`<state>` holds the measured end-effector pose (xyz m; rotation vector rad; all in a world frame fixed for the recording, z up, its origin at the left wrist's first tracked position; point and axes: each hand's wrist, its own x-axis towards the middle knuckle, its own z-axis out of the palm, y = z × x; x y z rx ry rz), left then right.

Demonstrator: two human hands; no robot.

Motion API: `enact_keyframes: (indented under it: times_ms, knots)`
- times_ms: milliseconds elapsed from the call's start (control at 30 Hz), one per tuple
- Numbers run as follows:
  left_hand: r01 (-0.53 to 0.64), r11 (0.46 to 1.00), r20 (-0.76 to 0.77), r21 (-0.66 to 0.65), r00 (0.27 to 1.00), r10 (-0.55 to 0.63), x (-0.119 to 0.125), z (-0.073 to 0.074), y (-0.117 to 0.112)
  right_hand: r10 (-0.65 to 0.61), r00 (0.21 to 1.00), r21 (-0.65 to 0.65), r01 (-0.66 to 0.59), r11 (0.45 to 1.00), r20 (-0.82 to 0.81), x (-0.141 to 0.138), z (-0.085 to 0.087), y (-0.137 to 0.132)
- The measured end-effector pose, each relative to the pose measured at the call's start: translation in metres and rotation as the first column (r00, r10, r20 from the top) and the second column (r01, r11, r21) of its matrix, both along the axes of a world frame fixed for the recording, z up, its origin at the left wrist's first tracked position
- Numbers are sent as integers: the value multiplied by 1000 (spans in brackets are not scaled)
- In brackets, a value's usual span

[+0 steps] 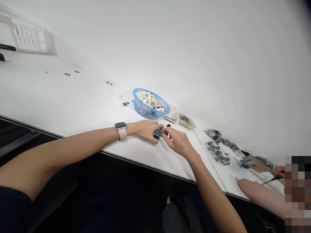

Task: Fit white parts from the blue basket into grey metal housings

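On the white table, my left hand [147,130] wraps round a small grey metal carburetor [157,134], its round dark mouth facing me. A watch with a pale strap sits on that wrist. My right hand [178,139] is at the carburetor's right side, thumb and fingers pinched together. Whatever lies between those fingertips is hidden. Just behind them is a small black part [168,125]. Beyond the hands stands a blue plastic basket [147,111] heaped with white round parts.
White tray [175,114] and tan box [190,123] hold small metal parts. Black rings [67,74] lie leftward, near a white basket [30,35]. More metal carburetor bodies [218,152] lie at right, where a co-worker's forearm [262,195] rests near a screwdriver [273,179].
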<state>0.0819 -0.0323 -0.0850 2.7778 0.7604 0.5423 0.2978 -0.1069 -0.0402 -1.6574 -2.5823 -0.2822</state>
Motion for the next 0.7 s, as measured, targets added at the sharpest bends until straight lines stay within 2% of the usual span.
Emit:
enact_keyframes:
  times_ms: [200,367,533,700]
  knots:
    - [-52,998,44,42,998,51,12,-7,-2,-26,976,67,12,998,215,-12,-2,-1]
    - [-25,999,63,30,998,23,17,-12,0,19,937,33,-33,999,350,-17,-2,3]
    - [55,998,59,-16,997,-54,11,-10,9,128,909,-43,-121,992,396,-19,3,20]
    - [78,996,65,-43,995,-75,4,-10,12,221,896,-90,-203,975,386,-15,5,34]
